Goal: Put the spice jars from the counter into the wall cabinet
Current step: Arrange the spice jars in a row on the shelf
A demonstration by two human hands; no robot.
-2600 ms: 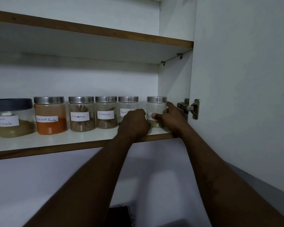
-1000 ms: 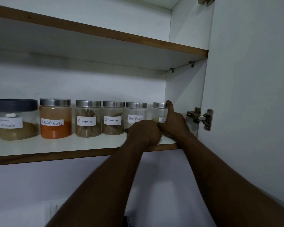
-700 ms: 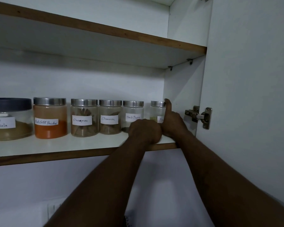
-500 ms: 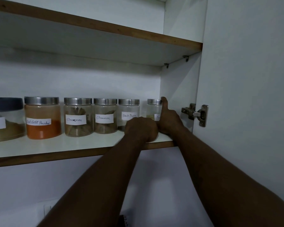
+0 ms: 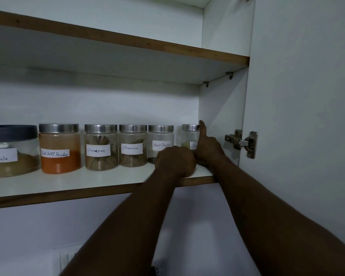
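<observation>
Head view, right fingers [image 5: 202,130] round end jar [image 5: 188,136], left fingers [image 5: 184,158] curled

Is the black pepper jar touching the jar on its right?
Apart. The head view shows a strip of white back panel between the Black Pepper jar and the rightmost jar, from lids down to the left hand.

The end jar [image 5: 189,136] stands rightmost of 6 on the shelf [image 5: 88,182], behind left hand [image 5: 175,162] and right hand [image 5: 207,148].
</observation>
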